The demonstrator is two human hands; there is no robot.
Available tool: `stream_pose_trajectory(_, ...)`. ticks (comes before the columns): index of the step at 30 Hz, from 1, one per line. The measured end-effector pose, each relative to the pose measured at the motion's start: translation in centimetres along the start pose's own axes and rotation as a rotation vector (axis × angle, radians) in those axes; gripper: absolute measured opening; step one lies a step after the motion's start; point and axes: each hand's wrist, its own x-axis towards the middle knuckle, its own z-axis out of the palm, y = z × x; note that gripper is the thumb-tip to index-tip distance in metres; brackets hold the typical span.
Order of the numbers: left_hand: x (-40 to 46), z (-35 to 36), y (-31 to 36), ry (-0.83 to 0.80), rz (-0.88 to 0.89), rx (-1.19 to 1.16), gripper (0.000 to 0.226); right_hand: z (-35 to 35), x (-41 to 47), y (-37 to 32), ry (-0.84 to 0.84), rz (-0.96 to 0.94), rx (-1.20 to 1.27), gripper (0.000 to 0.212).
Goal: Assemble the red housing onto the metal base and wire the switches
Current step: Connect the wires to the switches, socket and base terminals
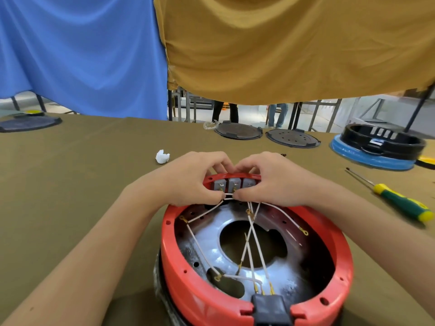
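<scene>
A red round housing (pixel 186 274) sits upside down on the table over the metal base (pixel 211 243), whose shiny ring with a centre hole shows inside. Three grey switches (pixel 234 184) stand in a row at the housing's far rim. Several white wires (pixel 253 245) with yellow terminals cross the inside. My left hand (pixel 190 177) and my right hand (pixel 273 180) rest on the far rim, thumbs and forefingers meeting just below the middle switch, both pinching a short white wire end (pixel 228 196). A black plug socket (pixel 270 309) sits at the near rim.
A green and yellow screwdriver (pixel 400 202) lies to the right. A crumpled white scrap (pixel 162 156) lies left of my hands. Dark round plates (pixel 239 131) (pixel 293 138), a black ring on a blue disc (pixel 379 147) and another dark plate (pixel 28 123) line the far edge. Cloths hang behind.
</scene>
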Motion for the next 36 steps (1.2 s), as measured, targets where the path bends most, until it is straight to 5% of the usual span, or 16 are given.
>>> stream_pose_trajectory(5,-0.1,-0.6,-0.4,-0.042,-0.074,-0.122,0.043,-1.5,-1.1,1.4,0.091,0.113,0.41,0.029)
stream_pose_trajectory(10,-0.1,-0.8,-0.4,-0.075,-0.154,-0.211,0.022,-1.1,-3.1,3.4,0.158,0.222,0.745,0.023)
stream_pose_trajectory(14,-0.1,-0.7,-0.4,-0.047,-0.168,-0.256,0.021,-0.1,-3.9,3.7,0.079,0.217,0.763,0.025)
stream_pose_trajectory(18,0.0,-0.7,-0.8,0.041,-0.187,-0.291,0.022,0.0,-3.9,4.6,0.159,0.266,0.96,0.024)
stream_pose_trajectory(22,-0.2,-0.9,-1.3,-0.055,-0.29,-0.391,0.022,0.0,-4.1,5.6,0.258,0.333,1.007,0.023)
stream_pose_trajectory(28,0.1,-0.2,-1.0,-0.022,-0.3,-0.382,0.019,0.7,-4.6,4.8,0.096,0.294,1.085,0.026)
stream_pose_trajectory(36,0.5,0.1,-1.5,0.085,-0.283,-0.493,0.017,0.2,-4.4,5.8,0.131,0.28,1.115,0.028)
